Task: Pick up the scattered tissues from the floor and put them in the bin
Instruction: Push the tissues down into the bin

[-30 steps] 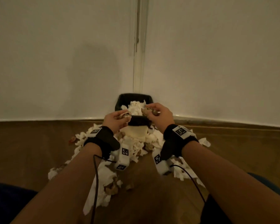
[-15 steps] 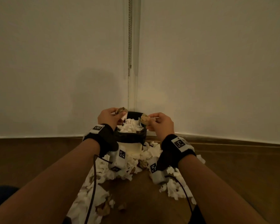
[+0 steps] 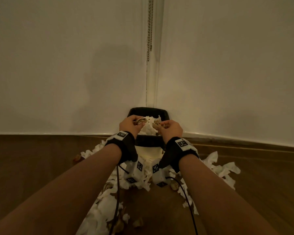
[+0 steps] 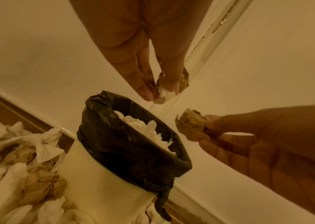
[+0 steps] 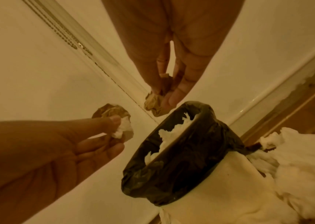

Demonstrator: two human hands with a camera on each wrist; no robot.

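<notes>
Bin: cream body with a black liner (image 3: 148, 110) folded over the rim, centre of the head view, standing in the wall corner; white tissues (image 3: 148, 127) heaped inside, up to the rim.
Left hand (image 3: 128, 125): held over the bin's left edge, fingertips pinching a crumpled wad (image 5: 114, 112), brown with some white.
Right hand (image 3: 172, 128): held over the bin's right edge, thumb and fingers pinching a crumpled brown wad (image 4: 190, 122).
Floor tissues (image 3: 107, 207): white and brown scraps spread over the wooden floor (image 3: 32, 167), lower centre of the head view, around the bin's base.
Wrist bands: black, with printed square markers.
</notes>
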